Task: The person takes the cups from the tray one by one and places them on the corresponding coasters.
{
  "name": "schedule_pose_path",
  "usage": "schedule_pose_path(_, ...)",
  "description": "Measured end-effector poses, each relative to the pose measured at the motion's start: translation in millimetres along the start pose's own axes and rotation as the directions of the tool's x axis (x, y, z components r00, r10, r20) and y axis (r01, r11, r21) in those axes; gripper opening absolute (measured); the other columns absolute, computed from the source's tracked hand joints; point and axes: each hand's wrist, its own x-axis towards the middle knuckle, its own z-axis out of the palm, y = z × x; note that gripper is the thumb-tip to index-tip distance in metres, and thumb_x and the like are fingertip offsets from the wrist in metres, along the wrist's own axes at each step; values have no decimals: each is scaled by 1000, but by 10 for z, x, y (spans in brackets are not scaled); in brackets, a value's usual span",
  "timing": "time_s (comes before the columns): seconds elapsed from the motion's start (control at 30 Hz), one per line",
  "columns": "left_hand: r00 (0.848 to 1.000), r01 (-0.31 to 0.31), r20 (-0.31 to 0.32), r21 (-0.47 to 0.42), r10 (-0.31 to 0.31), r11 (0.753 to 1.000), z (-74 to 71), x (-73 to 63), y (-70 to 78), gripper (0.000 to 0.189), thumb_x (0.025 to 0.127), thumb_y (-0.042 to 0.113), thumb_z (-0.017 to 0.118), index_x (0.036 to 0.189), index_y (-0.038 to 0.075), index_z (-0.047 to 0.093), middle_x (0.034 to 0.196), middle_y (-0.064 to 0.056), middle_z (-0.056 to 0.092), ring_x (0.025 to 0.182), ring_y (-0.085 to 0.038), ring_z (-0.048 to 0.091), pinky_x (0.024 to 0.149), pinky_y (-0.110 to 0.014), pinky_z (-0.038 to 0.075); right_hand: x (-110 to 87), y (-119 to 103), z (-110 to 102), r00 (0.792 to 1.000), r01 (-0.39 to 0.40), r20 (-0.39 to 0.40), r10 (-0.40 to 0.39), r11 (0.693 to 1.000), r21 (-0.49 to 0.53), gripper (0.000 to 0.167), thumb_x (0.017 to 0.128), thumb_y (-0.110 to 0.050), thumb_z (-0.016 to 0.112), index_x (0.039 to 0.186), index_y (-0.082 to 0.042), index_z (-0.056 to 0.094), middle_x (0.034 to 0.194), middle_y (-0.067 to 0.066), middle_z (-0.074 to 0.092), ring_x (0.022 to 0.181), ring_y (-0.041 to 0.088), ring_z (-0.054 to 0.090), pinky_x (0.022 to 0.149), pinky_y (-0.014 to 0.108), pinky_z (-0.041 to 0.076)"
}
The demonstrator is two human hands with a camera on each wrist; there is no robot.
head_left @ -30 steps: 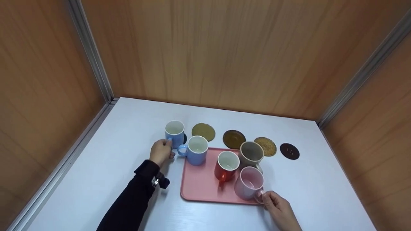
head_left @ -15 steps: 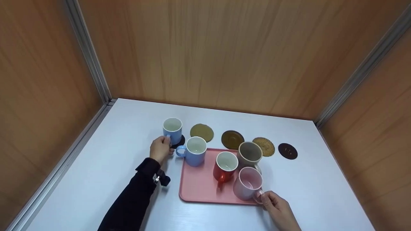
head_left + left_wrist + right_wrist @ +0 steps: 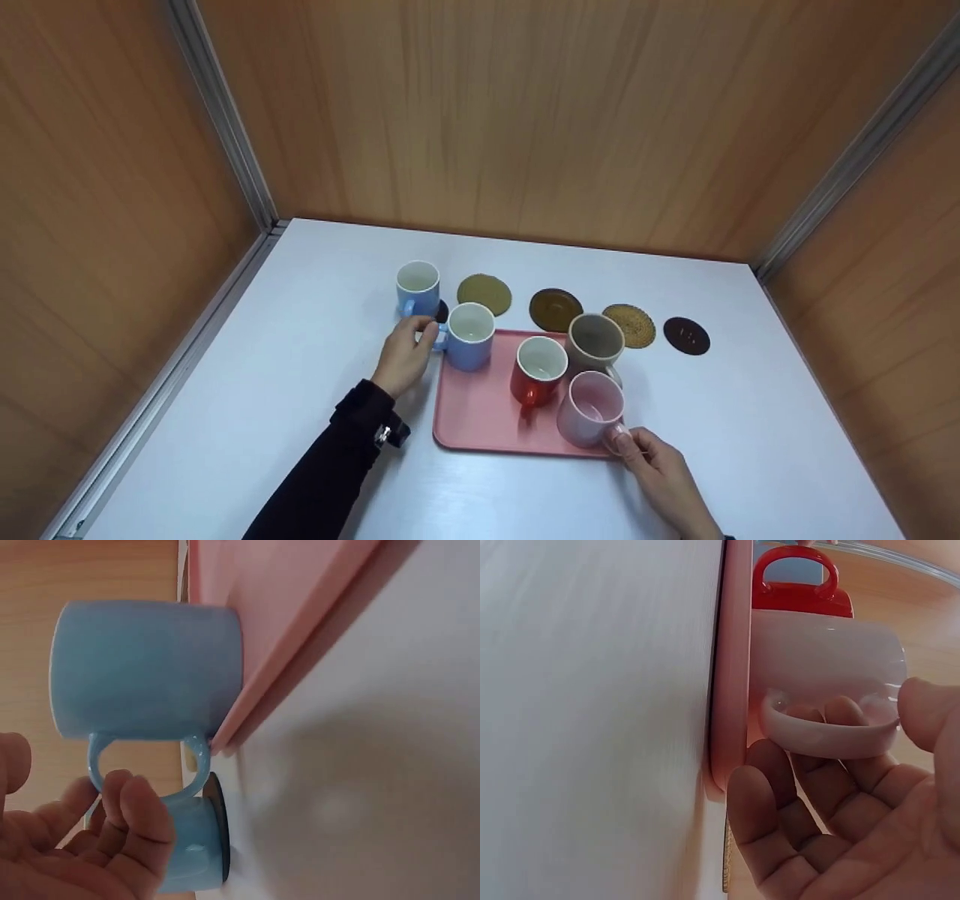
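Observation:
My left hand (image 3: 405, 358) is beside the handle of a light blue mug (image 3: 469, 341) at the tray's back left corner. In the left wrist view its fingers (image 3: 142, 814) lie at that handle, loosely bent, with the thumb held apart. A second blue mug (image 3: 418, 291) stands just behind on a dark coaster (image 3: 217, 802), partly hidden by my hand in that view. My right hand (image 3: 660, 469) holds the handle of the pink mug (image 3: 574, 420), which sits on the pink tray (image 3: 480, 420). Its fingers reach through the handle, and the thumb (image 3: 922, 709) lies near the handle's top.
A red mug (image 3: 529, 382) and a grey-beige mug (image 3: 576, 352) also stand on the tray, close to the pink one. Behind it lie a green coaster (image 3: 486, 294), a brown one (image 3: 556, 310), a woven one (image 3: 631, 327) and a dark one (image 3: 686, 336). Wooden walls surround the white table.
My left hand has let go of the rear blue mug, now set on its coaster, and moved right to the other blue mug's handle. My right hand stays at the pink mug.

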Motion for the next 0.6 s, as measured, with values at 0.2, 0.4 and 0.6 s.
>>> schedule_pose_path(0.2, 983, 88, 165, -37, -80, 995, 79, 7, -4, 31, 113, 19, 51, 103, -4, 71, 91, -14, 71, 82, -22, 66, 74, -34, 56, 3, 21, -32, 1000, 13, 2, -13, 1000, 22, 36, 110, -43, 59, 109, -10, 73, 97, 2, 72, 86, 11, 58, 73, 23, 49)
schedule_pose_path(0.4, 870, 210, 486, -219, -80, 953, 119, -70, -2, 42, 117, 24, 44, 92, -6, 60, 72, -3, 55, 61, -13, 54, 57, -24, 48, 7, 49, -41, 1000, 27, 7, -27, 999, 47, 34, 110, -39, 59, 108, -8, 72, 97, 2, 72, 86, 10, 58, 75, 21, 51)
schedule_pose_path(0.6, 911, 210, 408, -320, -66, 924, 167, -17, 139, 34, 117, 18, 42, 96, -6, 57, 82, -6, 57, 70, -15, 57, 64, -27, 52, 22, 46, -72, 998, 51, 22, -53, 996, 76, 31, 111, -35, 59, 106, -7, 71, 100, 5, 72, 88, 10, 60, 79, 21, 53)
